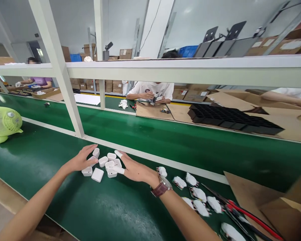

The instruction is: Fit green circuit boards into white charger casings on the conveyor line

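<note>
Several small white plastic housings (103,162) stand in a loose cluster on the green bench, most with their hollow side up. One white housing (97,175) lies with a smooth, flat face up at the near edge of the cluster. My left hand (80,160) is at the cluster's left side, fingers and thumb apart around the housings there. From the right, my right hand (136,170) reaches in with thumb and forefinger spread, white covers on their tips. Its thumb touches or nearly touches a near housing (112,172). Neither hand is closed around anything.
Right of my wrist lie several white-covered parts (200,194) and red-handled pliers (251,214), beside cardboard (286,211). A green fan (5,122) stands far left. A shelf post (67,93) rises behind the cluster. Across the belt (145,134), a person (153,92) works near a black tray (230,118).
</note>
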{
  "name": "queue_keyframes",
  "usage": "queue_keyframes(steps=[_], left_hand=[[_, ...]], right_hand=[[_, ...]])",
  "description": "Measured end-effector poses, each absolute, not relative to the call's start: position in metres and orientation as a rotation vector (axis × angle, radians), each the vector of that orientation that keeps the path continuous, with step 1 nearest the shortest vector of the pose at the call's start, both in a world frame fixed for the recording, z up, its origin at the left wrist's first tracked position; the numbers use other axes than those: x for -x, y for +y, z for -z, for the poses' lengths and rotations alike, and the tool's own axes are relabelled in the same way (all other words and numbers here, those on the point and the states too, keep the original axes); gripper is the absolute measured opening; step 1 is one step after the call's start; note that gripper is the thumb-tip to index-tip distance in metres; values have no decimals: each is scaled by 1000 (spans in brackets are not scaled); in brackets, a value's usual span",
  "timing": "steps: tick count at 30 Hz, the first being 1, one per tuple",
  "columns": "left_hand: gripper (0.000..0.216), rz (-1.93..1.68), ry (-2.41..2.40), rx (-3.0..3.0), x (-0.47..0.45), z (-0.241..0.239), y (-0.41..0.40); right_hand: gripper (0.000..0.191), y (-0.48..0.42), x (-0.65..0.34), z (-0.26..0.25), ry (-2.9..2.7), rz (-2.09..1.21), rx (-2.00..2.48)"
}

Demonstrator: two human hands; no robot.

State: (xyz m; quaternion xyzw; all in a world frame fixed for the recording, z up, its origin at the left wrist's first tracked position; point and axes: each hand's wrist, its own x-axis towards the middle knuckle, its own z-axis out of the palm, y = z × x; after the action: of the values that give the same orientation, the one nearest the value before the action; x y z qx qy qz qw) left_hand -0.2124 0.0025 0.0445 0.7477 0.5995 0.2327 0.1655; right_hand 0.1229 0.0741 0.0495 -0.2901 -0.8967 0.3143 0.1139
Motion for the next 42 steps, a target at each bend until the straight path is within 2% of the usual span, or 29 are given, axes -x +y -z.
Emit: queue_keyframes(steps=[3,7,11,15,20,24,28,36,38,40,42], left_hand=[[52,-608,1781,-2363,193,-49,-16],[31,-461,1720,-2634,184,-36,-37],[25,-525,1703,-2708,188,-13,-43],[25,-634,1543,-2613,170,-23,-56],[18,-807,1197,-2631,79,-38,-55],[19,-977,1060,-2719,8,-16,-24],[9,-1000,1146,-2713,-17,10,0],[8,-938,1249,-2578,-10,34,-3],[11,-903,1245,-2557,-9,37,-3],[16,-880,1247,-2516,-8,39,-3],[27,-869,1255,-2450,-7,40,-4]], right_hand=[[72,61,-156,-55,-2460,-778,915],[49,47,-216,-65,-2229,-514,1101],[29,19,-255,-55,-2303,-352,1194],[21,-9,-258,-26,-2530,-158,1340],[32,-24,-243,2,-2626,-90,1358],[39,-33,-236,20,-2570,33,1380],[45,-39,-232,33,-2537,183,1396],[23,-36,-232,45,-2519,126,1337],[31,-35,-235,45,-2485,72,1334],[47,-35,-240,44,-2435,12,1338],[55,-34,-245,40,-2408,-42,1325]])
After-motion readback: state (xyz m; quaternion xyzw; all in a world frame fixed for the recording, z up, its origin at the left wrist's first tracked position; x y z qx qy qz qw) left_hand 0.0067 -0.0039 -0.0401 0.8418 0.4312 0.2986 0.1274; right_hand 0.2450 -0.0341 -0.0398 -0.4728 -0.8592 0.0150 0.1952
